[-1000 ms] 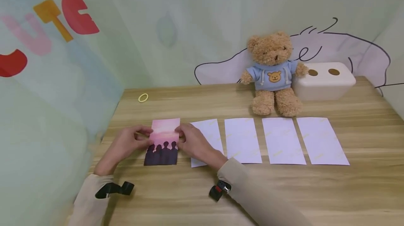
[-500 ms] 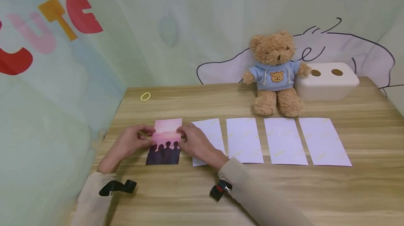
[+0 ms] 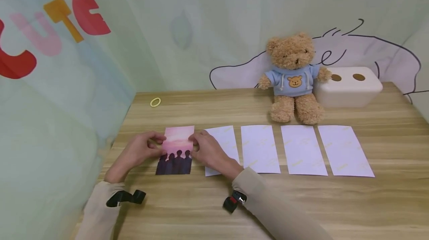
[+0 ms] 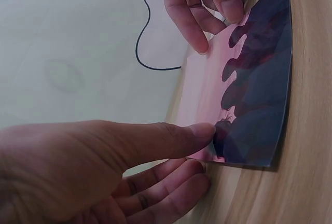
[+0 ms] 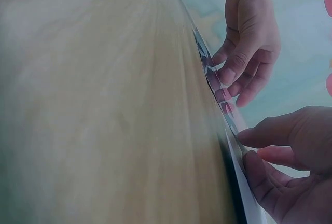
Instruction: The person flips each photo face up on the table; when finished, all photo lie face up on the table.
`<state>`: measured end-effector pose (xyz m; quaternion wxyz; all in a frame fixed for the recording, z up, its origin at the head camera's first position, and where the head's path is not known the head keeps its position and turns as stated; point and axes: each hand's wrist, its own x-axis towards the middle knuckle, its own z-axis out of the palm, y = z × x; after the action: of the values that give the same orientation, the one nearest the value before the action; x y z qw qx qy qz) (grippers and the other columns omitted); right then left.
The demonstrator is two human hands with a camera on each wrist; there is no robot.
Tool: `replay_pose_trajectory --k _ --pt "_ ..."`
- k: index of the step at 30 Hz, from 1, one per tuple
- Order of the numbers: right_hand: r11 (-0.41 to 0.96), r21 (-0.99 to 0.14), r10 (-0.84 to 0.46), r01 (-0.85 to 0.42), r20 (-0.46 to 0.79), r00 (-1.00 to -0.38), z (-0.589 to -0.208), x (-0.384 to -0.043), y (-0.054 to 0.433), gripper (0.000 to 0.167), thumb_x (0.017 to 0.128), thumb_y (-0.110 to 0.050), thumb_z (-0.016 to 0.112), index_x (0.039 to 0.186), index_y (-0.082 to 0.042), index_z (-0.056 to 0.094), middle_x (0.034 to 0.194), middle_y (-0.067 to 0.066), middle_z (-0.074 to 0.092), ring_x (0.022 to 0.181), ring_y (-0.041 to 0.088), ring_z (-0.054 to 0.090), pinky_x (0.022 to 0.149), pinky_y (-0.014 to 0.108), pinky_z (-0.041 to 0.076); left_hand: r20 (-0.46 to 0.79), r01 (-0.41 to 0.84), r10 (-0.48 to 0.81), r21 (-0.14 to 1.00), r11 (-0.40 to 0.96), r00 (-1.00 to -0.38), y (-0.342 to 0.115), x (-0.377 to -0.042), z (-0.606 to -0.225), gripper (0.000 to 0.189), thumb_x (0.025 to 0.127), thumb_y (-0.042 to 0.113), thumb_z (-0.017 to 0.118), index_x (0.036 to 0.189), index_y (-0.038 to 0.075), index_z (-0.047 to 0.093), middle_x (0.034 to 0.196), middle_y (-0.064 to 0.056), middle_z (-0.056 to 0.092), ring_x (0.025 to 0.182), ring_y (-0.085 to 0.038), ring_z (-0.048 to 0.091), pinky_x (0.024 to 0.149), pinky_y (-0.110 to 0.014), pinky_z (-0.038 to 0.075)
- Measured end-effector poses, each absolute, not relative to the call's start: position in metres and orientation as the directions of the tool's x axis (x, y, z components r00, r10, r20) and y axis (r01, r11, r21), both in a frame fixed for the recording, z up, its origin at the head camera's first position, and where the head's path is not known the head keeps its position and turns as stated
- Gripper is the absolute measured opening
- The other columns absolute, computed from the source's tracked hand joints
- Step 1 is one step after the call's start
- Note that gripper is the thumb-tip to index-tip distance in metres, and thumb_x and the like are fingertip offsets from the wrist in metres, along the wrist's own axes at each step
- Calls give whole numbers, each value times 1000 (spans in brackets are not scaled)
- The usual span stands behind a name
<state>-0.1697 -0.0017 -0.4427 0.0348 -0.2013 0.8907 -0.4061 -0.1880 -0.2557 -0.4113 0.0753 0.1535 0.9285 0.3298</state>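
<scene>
A photo print [image 3: 177, 147], pink sky above a dark row of silhouetted people, is at the left of the table. My left hand [image 3: 139, 150] pinches its left edge, the thumb on the picture side, as the left wrist view shows. From the right, my right hand [image 3: 209, 150] pinches the opposite edge with thumb and fingers. In the left wrist view the print [image 4: 244, 89] lies low over the wood, one corner seeming slightly raised. Partly under my right wrist is a white sheet [image 3: 224, 135] with faint yellow marks.
Further white sheets [image 3: 259, 148] continue the row rightward. A teddy bear [image 3: 295, 83] in a blue hoodie sits behind them, against a white box [image 3: 348, 87] with two brown ovals. A yellow ring [image 3: 155, 102] lies at the back left. Printed cloth hangs behind and left of the table [image 3: 234, 210].
The whole head view has shifted slightly, moving the scene a little to the right. Both hands keep the same hold on the photo print, with no clear movement over the table.
</scene>
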Motion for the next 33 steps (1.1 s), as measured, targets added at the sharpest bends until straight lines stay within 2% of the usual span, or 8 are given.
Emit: replay_pose_trajectory --k 15,21,26,33 --pt "578 -757 -370 -305 91 -925 -442 -170 -1 40 89 -3 83 127 -1 70 108 9 65 97 21 62 87 32 53 -45 228 324 619 752 -945 -255 -188 -410 41 87 11 89 120 -7 73 108 -18 75 83 -21 68 73 -34 55" --pt "547 -770 -379 -329 123 -917 -442 -170 1 35 90 1 79 124 0 71 102 7 65 95 19 62 83 26 52 -35 211 290 602 770 -957 -251 -186 -405 39 90 12 85 123 -5 72 109 -17 74 87 -24 71 72 -34 56" --pt "520 -779 -377 -349 157 -913 -437 -173 5 32 90 3 76 122 2 72 101 9 67 94 19 63 82 25 53 2 222 287 639 736 -958 -240 -183 -400 37 91 11 86 122 -3 72 112 -19 74 88 -27 75 67 -30 58" --pt "488 -821 -353 -298 127 -927 -433 -174 21 31 94 -3 77 124 1 72 108 9 69 95 19 68 81 23 54 43 260 311 660 704 -950 -221 -176 -394 34 92 10 85 121 -2 73 116 -19 74 92 -29 75 69 -30 60"
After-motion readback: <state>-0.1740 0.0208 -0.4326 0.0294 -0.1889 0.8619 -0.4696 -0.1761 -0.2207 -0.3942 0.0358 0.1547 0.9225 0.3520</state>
